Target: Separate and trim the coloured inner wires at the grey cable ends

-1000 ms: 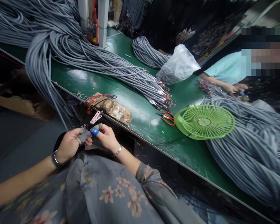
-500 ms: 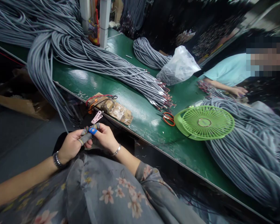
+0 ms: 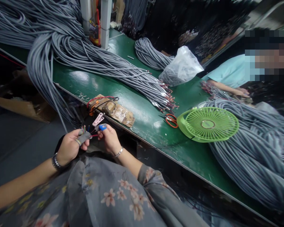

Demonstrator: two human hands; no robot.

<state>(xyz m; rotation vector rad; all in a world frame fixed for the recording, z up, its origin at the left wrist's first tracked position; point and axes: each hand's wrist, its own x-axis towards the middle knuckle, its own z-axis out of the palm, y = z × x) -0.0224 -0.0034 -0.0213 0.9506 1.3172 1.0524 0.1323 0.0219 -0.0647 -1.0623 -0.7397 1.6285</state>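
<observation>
My left hand (image 3: 69,146) is closed, pinching the end of a grey cable whose thin coloured wires (image 3: 84,128) fan out above the fingers. Grey wrapping covers a finger and thumb of this hand. A short gap to the right, my right hand (image 3: 111,141) is closed too, with blue wrapping on the thumb. It grips some of the thin wires, and red and dark strands (image 3: 94,135) stretch between the hands. Just above them a pink clip (image 3: 98,119) sits at the bench edge, by a worn wooden block (image 3: 120,114) with red and black leads.
The green bench (image 3: 146,132) carries a long bundle of grey cables (image 3: 104,61), orange-handled scissors (image 3: 171,120), a green fan (image 3: 207,124) and a clear plastic bag (image 3: 182,64). More cables (image 3: 255,164) lie at right. A co-worker's hand (image 3: 242,93) is across the bench. A cardboard box (image 3: 28,107) stands lower left.
My hands have moved apart, the right one slightly to the right. Red and dark wires now show stretched between them, and the coloured wires at my left fingers are more spread.
</observation>
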